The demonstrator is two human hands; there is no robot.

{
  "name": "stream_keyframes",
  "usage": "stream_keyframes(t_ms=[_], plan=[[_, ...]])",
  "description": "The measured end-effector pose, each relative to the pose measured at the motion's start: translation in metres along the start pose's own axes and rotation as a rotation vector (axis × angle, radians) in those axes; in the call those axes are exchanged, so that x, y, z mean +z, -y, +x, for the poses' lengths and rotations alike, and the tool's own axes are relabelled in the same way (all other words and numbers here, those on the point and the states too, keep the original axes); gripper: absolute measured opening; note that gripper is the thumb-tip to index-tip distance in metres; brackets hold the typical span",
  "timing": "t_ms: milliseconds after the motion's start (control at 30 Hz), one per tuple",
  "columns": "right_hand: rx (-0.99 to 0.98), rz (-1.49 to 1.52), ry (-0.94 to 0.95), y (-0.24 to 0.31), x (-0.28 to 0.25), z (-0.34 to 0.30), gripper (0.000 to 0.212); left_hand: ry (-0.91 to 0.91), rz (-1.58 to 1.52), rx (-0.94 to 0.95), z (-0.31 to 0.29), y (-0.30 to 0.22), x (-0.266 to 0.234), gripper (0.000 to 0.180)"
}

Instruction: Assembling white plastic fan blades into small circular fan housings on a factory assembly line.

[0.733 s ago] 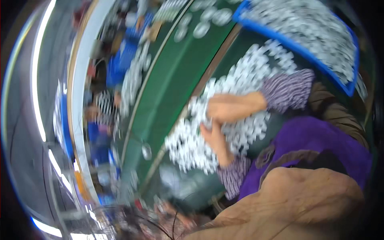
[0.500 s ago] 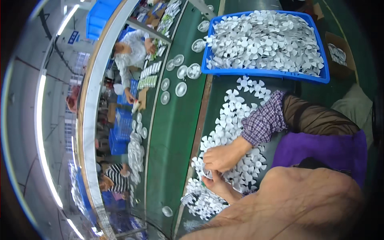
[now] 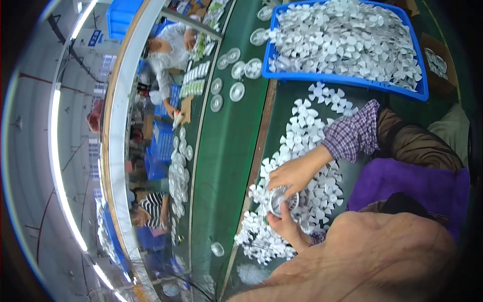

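Note:
Both my hands are on a round, pale plastic fan housing (image 3: 283, 203) with a slatted rim. My left hand (image 3: 288, 225) grips its near lower edge, thumb on the rim. My right hand (image 3: 292, 176), in a checked sleeve, reaches across from above with its thumb on the housing and its fingers bent over the far side. Some of those fingertips are hidden. Around and under the hands lie many small white three-bladed fan blades (image 3: 302, 126). A denser heap of smaller white pieces (image 3: 261, 239) sits beside my left hand.
A blue crate (image 3: 347, 80) heaped with white fan blades stands at the top right. Along the green conveyor belt (image 3: 224, 151) lie several round grilles (image 3: 237, 91). Across it, two people work among blue baskets (image 3: 162, 132). A cardboard box (image 3: 440, 70) stands beyond the crate.
My right hand has uncurled from over the housing, so its round face now shows. The whole scene has shifted slightly in the view.

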State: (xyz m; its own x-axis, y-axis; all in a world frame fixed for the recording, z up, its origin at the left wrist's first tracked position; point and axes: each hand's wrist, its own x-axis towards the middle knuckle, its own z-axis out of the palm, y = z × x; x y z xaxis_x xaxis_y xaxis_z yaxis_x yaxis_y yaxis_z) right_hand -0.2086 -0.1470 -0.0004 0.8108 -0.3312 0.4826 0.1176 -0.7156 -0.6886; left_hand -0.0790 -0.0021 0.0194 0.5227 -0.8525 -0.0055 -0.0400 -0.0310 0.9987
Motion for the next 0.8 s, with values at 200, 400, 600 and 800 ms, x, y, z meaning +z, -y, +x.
stream_keyframes(t_ms=[200, 400, 600, 800], plan=[[0.186, 0.025, 0.12, 0.022, -0.017, -0.003, 0.041, 0.022, 0.016, 0.04, 0.0, 0.016, -0.004, 0.028], [0.331, 0.281, 0.165, -0.035, -0.009, 0.026, 0.036, 0.141, -0.182, -0.147, 0.002, 0.015, -0.007, 0.037], [0.719, 0.433, -0.052, -0.12, -0.05, 0.071, 0.031, 0.211, -0.187, -0.298, -0.035, 0.014, -0.046, 0.024], [0.809, 0.121, -0.096, -0.098, -0.113, 0.034, 0.036, 0.39, -0.074, -0.514, -0.081, 0.023, -0.079, 0.017]])
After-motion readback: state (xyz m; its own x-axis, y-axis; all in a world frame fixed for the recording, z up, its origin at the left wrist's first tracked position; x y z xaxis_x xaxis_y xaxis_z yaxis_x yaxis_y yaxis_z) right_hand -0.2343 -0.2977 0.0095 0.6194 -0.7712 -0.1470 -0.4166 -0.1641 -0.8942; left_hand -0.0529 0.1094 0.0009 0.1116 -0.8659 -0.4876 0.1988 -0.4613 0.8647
